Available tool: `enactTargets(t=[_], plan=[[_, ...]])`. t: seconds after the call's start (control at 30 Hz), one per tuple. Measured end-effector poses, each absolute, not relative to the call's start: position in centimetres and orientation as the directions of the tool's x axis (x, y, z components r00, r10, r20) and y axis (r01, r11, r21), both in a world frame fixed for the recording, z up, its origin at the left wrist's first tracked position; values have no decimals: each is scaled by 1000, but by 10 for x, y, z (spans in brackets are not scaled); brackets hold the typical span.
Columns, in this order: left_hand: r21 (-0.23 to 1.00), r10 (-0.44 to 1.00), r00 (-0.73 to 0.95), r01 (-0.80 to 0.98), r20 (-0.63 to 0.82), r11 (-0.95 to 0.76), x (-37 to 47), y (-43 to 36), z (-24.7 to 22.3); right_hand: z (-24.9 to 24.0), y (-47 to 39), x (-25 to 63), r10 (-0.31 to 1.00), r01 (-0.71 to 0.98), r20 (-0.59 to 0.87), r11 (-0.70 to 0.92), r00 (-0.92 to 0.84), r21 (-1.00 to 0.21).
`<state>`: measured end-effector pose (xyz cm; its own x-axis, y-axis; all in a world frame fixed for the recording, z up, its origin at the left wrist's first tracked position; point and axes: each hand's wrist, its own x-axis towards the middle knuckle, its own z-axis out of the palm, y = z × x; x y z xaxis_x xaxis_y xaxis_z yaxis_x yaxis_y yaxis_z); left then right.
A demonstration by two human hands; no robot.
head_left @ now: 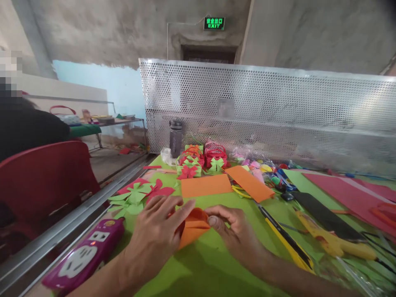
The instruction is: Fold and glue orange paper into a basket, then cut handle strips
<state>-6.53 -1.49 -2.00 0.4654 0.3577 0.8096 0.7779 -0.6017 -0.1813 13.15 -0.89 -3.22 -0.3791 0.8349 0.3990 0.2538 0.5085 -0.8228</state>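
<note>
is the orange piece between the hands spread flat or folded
Folded over, not spread flat: the orange piece shows overlapping layers and a rounded top edge between the left hand and right hand.

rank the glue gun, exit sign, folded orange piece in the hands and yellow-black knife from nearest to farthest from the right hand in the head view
Nearest to the right hand first:
1. folded orange piece: touching it, on its left
2. yellow-black knife: to its right
3. glue gun: farther right, past the knife
4. exit sign: high in the background
</note>
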Motion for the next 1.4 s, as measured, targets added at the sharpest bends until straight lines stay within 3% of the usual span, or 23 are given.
enactTargets(t=[0.13,0.27,0.37,0.53,0.67,0.83,1.0,1.1,1.27,1.4], plan=[[-214,350,499,765,793,-607,-65,-19,-17,-36,-14,133,835,254,448,531,-320,-809],[-146,408,440,802,800,-579,-60,-22,-19,-42,-17,129,795,400,527,607,-301,-687],[-116,468,421,827,777,-551,-55,-27,-24,-47,-22,122,792,498,504,610,-345,-617],[-221,445,484,823,753,-522,-50,-36,-24,-51,-31,113,854,617,357,521,-379,-590],[-275,431,515,818,741,-505,-48,-39,-22,-53,-31,115,829,648,415,555,-375,-522],[-323,441,523,832,729,-451,-46,-44,-22,-54,-24,118,707,658,503,685,-497,-312],[-354,471,508,855,721,-379,-41,-48,-17,-52,-25,115,613,741,568,672,-549,-9],[-370,512,483,875,710,-312,-37,-48,-12,-50,-29,113,546,750,629,655,-553,92],[-402,526,485,874,699,-272,-32,-49,-6,-50,-33,112,531,734,626,671,-572,102],[-404,508,506,862,697,-305,-35,-50,-5,-47,-37,110,593,726,585,688,-553,-10]])
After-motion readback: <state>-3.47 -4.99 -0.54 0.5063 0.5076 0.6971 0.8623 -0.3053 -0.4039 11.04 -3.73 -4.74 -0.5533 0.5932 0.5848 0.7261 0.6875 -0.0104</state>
